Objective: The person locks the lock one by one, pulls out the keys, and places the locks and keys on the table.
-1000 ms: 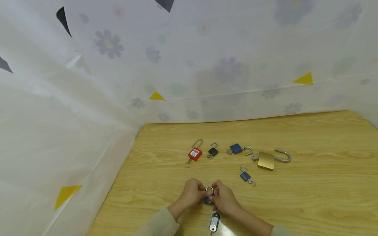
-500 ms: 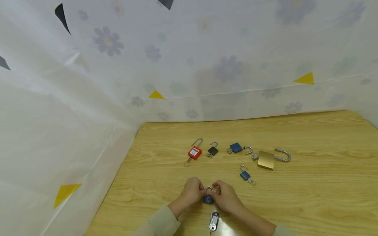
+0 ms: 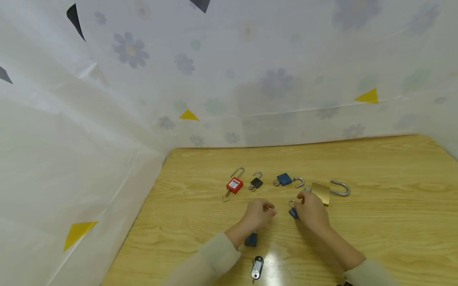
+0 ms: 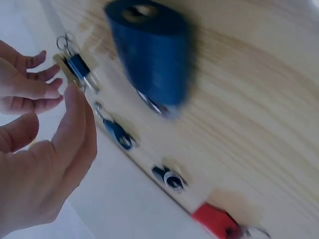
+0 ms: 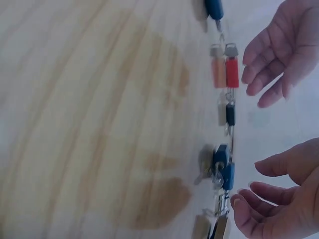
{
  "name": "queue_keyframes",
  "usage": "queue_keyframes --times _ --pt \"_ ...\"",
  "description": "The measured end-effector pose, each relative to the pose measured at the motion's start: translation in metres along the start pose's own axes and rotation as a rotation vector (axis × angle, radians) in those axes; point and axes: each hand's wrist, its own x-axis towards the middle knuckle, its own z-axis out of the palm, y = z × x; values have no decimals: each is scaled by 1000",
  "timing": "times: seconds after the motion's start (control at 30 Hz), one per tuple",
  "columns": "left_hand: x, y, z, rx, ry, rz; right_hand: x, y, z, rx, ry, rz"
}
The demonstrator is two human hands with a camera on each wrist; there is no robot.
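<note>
Blue padlock (image 3: 293, 213) lies near the right hand (image 3: 313, 211), fingers parted; left hand (image 3: 258, 213) loosely curved; both empty.

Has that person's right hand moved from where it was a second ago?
Yes: in the head view, the right hand has moved forward and to the right, toward the gold lock, which lies where it did.

Loose, plain, pale beige sleeves (image 3: 216, 256)
</note>
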Motion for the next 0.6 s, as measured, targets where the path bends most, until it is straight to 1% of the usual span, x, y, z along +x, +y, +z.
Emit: queue_keyframes --times 0.07,0.1,0.17,0.23,0.3,0.37,0.5,0.6 --pt "5 8 10 -35 -27 -56 3 6 -2 -22 -14 13" --pt "8 12 15 -80 -41 -92 4 8 -2 -31 -24 17" --pt "12 18 24 -202 -58 -182 6 12 -2 -30 -53 25" --pt "16 23 31 -323 -51 -268 7 15 -1 -34 -71 21" --pt "19 25 38 -431 -46 -335 7 17 0 -27 -88 26" --pt "21 26 42 -446 -38 -363 6 18 0 -20 -87 27" --pt "25 28 48 -424 -16 -389 5 18 2 2 -94 49" --pt "26 30 50 -401 2 -400 4 17 4 9 -110 66"
